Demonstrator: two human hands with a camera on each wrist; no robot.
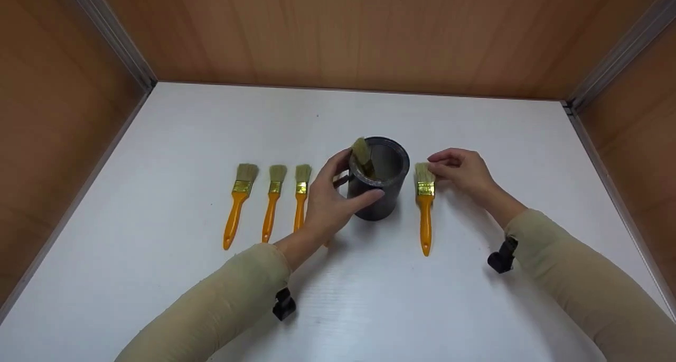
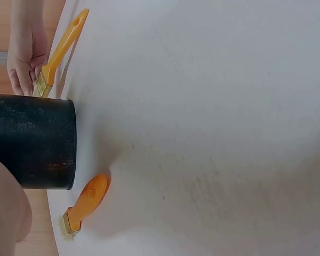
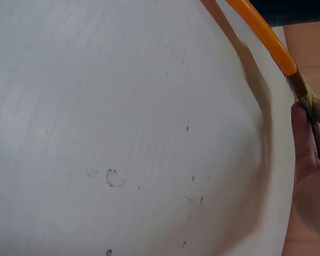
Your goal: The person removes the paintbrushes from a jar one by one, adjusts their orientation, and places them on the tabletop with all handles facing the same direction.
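Your left hand [image 1: 330, 201] wraps the black cup [image 1: 381, 179], steadying it, while your right hand [image 1: 460, 170] pinches the bristles of the paintbrush [image 1: 424, 206] just beside it.

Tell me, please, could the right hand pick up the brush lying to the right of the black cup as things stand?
Probably yes: the right hand already has its fingers at the bristles of that brush, which lies free beside the black cup.
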